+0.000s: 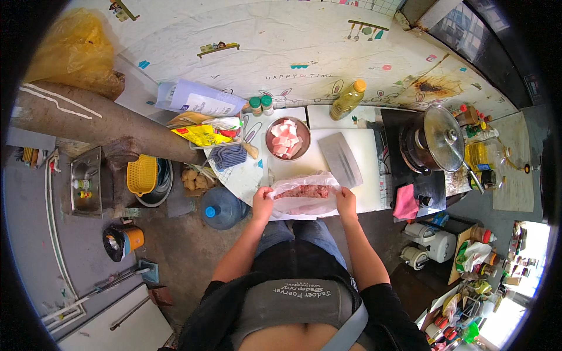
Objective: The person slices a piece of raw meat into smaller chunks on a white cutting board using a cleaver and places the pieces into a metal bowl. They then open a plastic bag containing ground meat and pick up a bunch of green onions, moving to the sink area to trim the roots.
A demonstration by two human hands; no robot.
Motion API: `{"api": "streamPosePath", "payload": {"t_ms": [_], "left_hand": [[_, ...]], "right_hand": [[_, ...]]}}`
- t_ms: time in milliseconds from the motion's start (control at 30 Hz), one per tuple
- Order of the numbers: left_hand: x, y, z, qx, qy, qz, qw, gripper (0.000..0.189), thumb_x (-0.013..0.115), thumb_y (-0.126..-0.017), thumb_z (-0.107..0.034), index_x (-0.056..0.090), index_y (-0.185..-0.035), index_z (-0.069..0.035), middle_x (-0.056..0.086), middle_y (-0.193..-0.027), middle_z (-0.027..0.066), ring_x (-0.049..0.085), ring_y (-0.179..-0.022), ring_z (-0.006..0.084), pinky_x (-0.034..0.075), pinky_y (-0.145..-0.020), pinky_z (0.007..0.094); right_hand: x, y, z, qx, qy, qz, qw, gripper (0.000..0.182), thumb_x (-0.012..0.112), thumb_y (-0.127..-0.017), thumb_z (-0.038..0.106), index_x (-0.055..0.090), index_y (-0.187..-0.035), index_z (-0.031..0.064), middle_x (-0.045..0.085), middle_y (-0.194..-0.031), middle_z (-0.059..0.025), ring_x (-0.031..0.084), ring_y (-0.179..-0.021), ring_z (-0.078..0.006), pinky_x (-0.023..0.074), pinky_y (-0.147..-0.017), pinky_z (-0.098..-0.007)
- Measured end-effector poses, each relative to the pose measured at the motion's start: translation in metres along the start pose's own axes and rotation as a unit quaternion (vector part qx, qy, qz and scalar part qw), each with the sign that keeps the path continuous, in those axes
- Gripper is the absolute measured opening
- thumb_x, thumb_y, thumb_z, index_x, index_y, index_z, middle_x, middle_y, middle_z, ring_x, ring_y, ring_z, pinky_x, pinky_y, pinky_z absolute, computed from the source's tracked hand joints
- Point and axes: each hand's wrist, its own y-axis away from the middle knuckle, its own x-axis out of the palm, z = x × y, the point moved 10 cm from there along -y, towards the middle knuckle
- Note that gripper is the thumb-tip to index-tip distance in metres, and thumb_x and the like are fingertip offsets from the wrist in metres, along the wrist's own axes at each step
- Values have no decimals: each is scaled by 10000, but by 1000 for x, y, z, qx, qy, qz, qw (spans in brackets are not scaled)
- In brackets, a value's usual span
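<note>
A translucent plastic bag [298, 208] is stretched between my two hands over the near edge of the white cutting board [369, 166]. Ground or chopped reddish meat [305, 191] shows in the bag's open mouth. My left hand [262, 202] grips the bag's left side, and my right hand [347, 203] its right side. Just beyond the bag, a cleaver [340, 159] lies flat on the board; its handle end is near my right hand. Farther back, a metal bowl [268, 151] holds pink and white chunks of meat [287, 139].
Green-capped spice jars [261, 105] and an oil bottle [347, 100] stand along the wall. To the right, a lidded pot [443, 138] sits on the gas stove. A blue cloth [229, 156] and a bin of packets [206, 134] are at left; a water jug [225, 208] stands below.
</note>
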Motion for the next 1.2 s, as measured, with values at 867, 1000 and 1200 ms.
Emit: {"api": "streamPosePath", "payload": {"t_ms": [867,1000,1200], "left_hand": [[-123,-122,-67,164,-374,-113,906,333,746,-662,-108,638,-974,-63,585,-1021,128,536,-963,331,442,-818,415],[-101,-74,-95,334,-342,-41,877,264,674,-645,-11,627,-903,-41,546,-1043,129,522,-978,331,438,-835,402],[-77,-18,-62,358,-478,123,792,217,660,-662,-100,629,-873,-57,516,-1215,114,422,-1190,321,312,-996,545]], "right_hand": [[5,28,9,-10,138,-22,990,100,593,-816,92,586,-835,-5,514,-609,-32,465,-574,-116,388,-547,-291],[11,28,19,-41,111,-29,993,101,591,-814,87,596,-851,-7,518,-610,-36,470,-576,-117,388,-546,-288],[13,23,7,-58,124,-33,990,109,590,-814,83,604,-862,-14,527,-615,-33,474,-583,-112,386,-546,-283]]}}
